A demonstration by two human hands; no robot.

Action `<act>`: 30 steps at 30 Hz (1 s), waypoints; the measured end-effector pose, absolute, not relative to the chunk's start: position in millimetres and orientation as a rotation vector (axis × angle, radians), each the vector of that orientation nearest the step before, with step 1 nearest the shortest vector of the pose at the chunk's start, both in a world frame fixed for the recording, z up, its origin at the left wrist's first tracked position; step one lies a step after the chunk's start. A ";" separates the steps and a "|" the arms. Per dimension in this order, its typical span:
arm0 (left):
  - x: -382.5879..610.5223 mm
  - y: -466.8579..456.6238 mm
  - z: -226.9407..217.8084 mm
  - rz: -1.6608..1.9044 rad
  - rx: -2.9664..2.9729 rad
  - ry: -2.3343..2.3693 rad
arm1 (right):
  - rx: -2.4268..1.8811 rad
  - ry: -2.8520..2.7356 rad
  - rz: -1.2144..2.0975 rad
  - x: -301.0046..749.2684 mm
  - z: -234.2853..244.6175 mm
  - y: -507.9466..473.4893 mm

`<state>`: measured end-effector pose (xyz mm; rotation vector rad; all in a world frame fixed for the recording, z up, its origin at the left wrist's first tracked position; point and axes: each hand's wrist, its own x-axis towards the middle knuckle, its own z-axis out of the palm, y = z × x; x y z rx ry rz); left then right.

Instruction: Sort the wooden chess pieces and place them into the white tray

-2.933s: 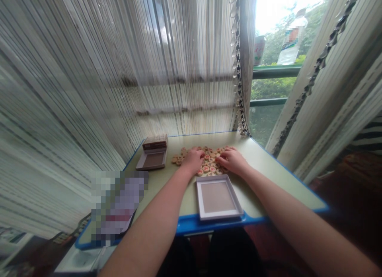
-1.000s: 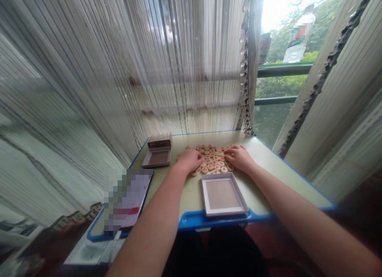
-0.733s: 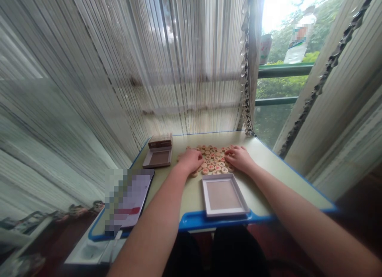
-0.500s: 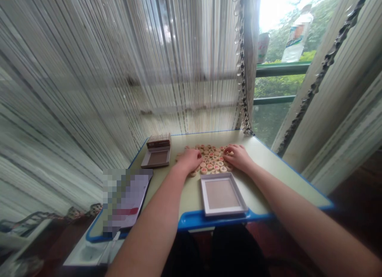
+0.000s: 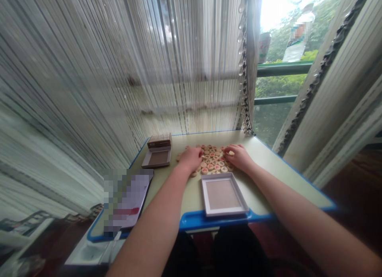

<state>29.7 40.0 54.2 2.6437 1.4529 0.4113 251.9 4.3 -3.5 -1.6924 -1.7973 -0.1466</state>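
A heap of round wooden game discs (image 5: 212, 160) with red and dark marks lies on a pale table (image 5: 268, 165) with a blue rim. My left hand (image 5: 191, 158) rests palm down on the heap's left side, fingers curled over some discs. My right hand (image 5: 238, 155) lies on the heap's right side, fingertips pressed on the discs. Nearer to me, an empty shallow white box tray (image 5: 223, 194) sits just in front of the heap.
A second open box (image 5: 158, 157) with a brown block (image 5: 159, 140) behind it stands at the table's far left. A blurred booklet (image 5: 127, 201) lies at the near left. Striped curtains (image 5: 119, 70) hang behind; a window with green rails (image 5: 280, 68) is at right.
Both hands have stayed on the heap, shifting only slightly; the discs between them look pushed a little closer together. The view has swung slightly.
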 end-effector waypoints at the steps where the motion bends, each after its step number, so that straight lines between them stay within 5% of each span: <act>1: 29.9 39.5 54.6 0.403 2.647 1.452 | -1.695 -1.801 -0.141 251.5 -3.2 4.0; 24: 30.9 39.9 53.2 0.361 2.696 1.406 | -2.123 -1.370 -0.287 271.1 0.2 -1.8; 30: 21.8 45.9 57.0 0.491 2.665 1.585 | -2.197 -1.320 -0.065 273.1 4.4 -4.5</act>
